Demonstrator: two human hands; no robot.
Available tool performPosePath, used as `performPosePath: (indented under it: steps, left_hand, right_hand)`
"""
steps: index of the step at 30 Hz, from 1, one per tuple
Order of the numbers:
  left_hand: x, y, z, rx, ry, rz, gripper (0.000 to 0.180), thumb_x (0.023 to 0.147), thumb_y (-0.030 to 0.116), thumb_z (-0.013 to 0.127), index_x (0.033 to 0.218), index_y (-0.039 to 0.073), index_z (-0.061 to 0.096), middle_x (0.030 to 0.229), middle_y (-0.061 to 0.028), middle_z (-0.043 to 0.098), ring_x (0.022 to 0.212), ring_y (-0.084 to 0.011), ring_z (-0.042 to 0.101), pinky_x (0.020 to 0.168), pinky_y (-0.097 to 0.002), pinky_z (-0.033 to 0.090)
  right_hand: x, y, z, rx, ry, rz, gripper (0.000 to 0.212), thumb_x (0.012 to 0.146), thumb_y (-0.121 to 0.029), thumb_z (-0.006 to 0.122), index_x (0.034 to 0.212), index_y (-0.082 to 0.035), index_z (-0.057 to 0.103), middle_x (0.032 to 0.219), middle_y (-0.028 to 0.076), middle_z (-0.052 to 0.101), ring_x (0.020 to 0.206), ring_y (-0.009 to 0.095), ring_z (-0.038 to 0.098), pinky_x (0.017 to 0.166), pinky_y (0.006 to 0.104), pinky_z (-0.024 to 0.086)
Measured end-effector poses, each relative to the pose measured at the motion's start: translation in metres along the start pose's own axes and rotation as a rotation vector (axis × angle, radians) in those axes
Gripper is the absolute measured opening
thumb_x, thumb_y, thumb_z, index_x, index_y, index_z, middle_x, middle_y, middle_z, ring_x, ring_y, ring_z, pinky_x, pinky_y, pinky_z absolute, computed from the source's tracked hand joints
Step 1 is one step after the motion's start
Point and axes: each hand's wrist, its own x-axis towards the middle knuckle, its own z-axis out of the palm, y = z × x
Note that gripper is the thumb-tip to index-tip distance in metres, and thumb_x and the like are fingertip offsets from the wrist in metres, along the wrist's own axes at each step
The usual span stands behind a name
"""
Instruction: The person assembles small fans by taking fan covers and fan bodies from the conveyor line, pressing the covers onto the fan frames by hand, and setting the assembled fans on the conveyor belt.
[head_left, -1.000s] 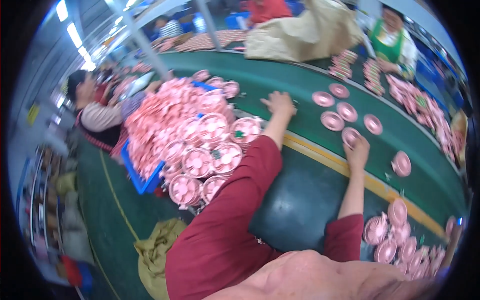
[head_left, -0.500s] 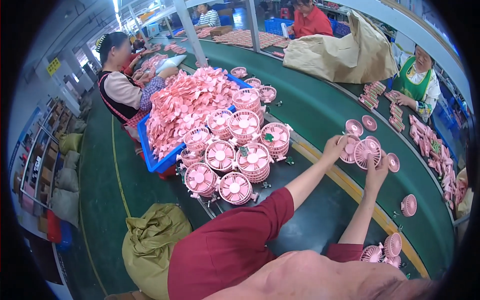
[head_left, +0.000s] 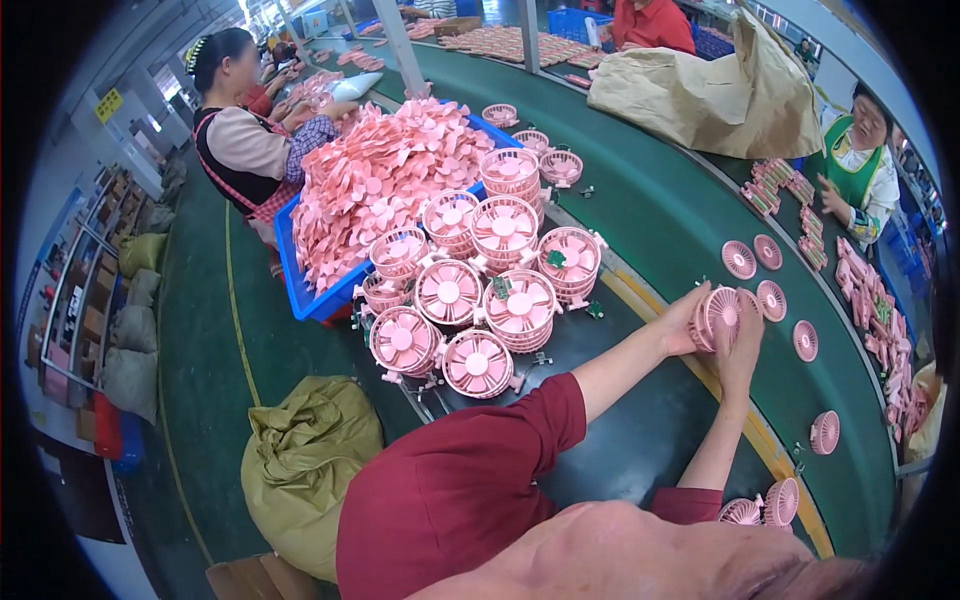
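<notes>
Covers (head_left: 718, 308) of pink, slatted plastic were bunched between the two hands, low over the near side of the green belt (head_left: 660, 225); whether they touched it could not be told. The left hand (head_left: 682, 325) cupped them from the left, fingers curled about the rim. The right hand (head_left: 738, 345) closed in from the right and below, pressing against their side, its fingertips partly lost to blur. They seemed to be a small stack, though the count was unclear.

By their thin, open ribs they looked very light and fairly stiff, with a smooth surface that might slide under a dry finger. The slats were probably the weak part, liable to bend or snap if squeezed across the face. The outer rim offered the best hold, thumb and fingers on opposite edges, with a palm beneath to keep the stack square.

Four loose discs (head_left: 739, 260) lay on the belt beyond, spaced apart and easiest to lift by their edges. To the left, fan housings (head_left: 447, 292) stood clustered on the table (head_left: 610, 465).
</notes>
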Motion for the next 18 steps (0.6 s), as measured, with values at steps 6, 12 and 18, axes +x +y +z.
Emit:
performPosePath:
  steps: [6,12,18]
  left_hand:
    - [0.008,-0.004,-0.004,-0.005,0.108,0.116,0.045,0.102,0.044,0.038,0.120,0.007,0.057,0.116,-0.0119,0.063,0.107,-0.0243,0.061,0.094,-0.0410,0.050]
    - [0.002,-0.013,0.019,0.405,0.281,0.474,0.034,0.104,0.036,0.040,0.122,0.008,0.046,0.108,-0.0052,0.053,0.101,-0.0146,0.056,0.088,-0.0299,0.047]
    - [-0.012,-0.016,0.035,1.165,0.365,0.986,0.035,0.104,0.027,0.038,0.128,0.001,0.042,0.119,-0.0143,0.052,0.110,-0.0238,0.052,0.095,-0.0346,0.040]
  right_hand:
    - [-0.001,-0.008,0.014,0.183,-0.029,0.011,0.060,0.094,-0.039,0.048,0.141,-0.003,0.039,0.143,0.021,0.041,0.135,0.037,0.036,0.112,0.0440,0.026]
    - [-0.001,-0.010,0.006,0.313,-0.049,0.061,0.071,0.091,-0.052,0.048,0.143,-0.006,0.039,0.137,0.020,0.050,0.126,0.035,0.049,0.105,0.0397,0.038]
    - [-0.002,-0.019,0.022,0.547,0.039,0.175,0.085,0.092,-0.071,0.032,0.139,0.000,0.043,0.132,0.016,0.053,0.120,0.025,0.052,0.099,0.0345,0.040]
